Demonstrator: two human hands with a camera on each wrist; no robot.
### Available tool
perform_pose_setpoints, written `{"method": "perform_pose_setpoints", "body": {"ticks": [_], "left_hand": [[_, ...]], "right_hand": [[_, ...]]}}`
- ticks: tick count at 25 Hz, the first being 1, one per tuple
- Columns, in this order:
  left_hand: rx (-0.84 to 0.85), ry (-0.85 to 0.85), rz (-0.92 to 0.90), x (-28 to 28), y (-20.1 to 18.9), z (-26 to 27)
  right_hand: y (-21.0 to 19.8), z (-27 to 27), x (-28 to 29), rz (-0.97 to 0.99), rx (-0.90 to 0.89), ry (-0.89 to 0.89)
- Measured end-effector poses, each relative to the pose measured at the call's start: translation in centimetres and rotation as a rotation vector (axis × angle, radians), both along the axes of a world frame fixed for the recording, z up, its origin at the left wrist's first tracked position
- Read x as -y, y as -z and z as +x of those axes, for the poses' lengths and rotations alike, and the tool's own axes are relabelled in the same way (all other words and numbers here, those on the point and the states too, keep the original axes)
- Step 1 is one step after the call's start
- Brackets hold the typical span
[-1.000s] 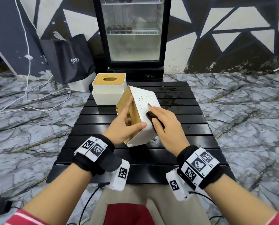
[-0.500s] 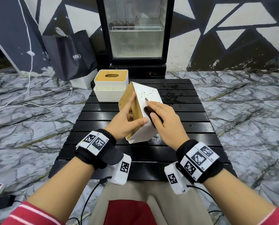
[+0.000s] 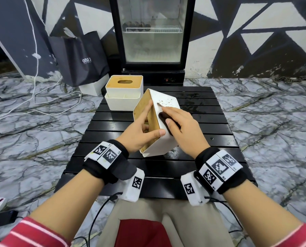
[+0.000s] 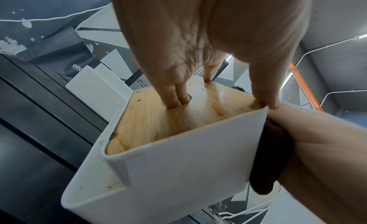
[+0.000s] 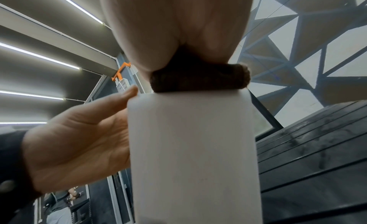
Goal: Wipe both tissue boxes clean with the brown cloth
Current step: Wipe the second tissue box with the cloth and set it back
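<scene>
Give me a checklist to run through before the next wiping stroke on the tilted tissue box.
1. Box steadied: ok. The left hand grips the tilted tissue box, fingers in the slot of its wooden lid, thumb over the edge.
2. Cloth on the surface: ok. The right hand presses the brown cloth against the white side.
3. Side clean: not ok. Brown specks remain above the cloth.
4. Box supported: ok. Its lower end rests on the black table.
5. Second tissue box clean: cannot tell. It stands upright behind, untouched.
</scene>
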State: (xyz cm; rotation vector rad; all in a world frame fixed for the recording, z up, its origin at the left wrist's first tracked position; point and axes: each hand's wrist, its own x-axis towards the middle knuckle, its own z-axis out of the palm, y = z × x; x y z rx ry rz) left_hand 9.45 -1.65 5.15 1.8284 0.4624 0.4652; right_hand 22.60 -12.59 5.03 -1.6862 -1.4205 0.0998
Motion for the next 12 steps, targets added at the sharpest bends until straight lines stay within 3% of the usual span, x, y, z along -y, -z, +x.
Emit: {"method": "perform_pose_setpoints", "body": {"ticks": [8, 12], "left_hand": [[-0.025, 0.023, 0.046, 0.7, -0.3, 0.3], [-0.055, 0.017, 0.076, 0.8, -0.6, 0.3]], "right_hand": [[0.1, -0.2, 0.0, 0.080, 0.035, -0.019], [0.6, 0.4, 0.2, 0.055, -0.031, 0.014]]}}
